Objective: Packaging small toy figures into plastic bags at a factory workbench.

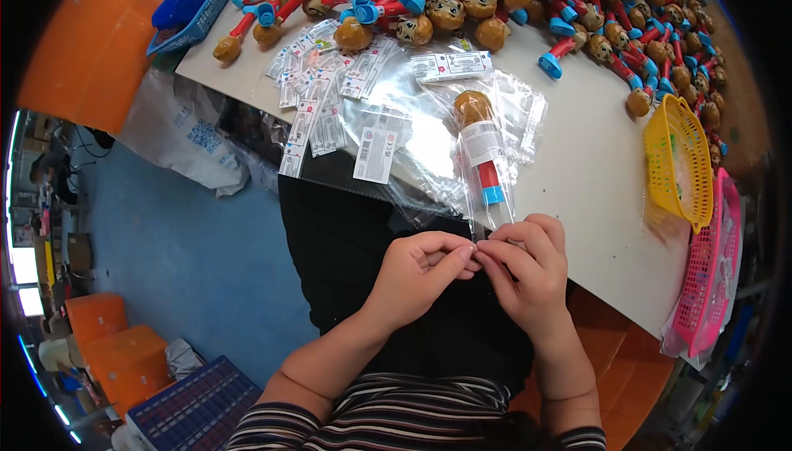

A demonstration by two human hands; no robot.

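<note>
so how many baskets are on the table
3, more may be hidden. A blue basket at the far left corner, a yellow basket at the right edge, and a pink basket just right of it.

A clear bag (487, 162) lies on the bench (594, 195) — inside it a toy with a white label band. Its open end is pinched by both hands, left (417, 273) and right (528, 273). More empty clear bags (412, 129) lie spread beside it. White label strips (318, 92) with small coloured marks are scattered at the left — one stack (452, 66) lies further back.
</note>
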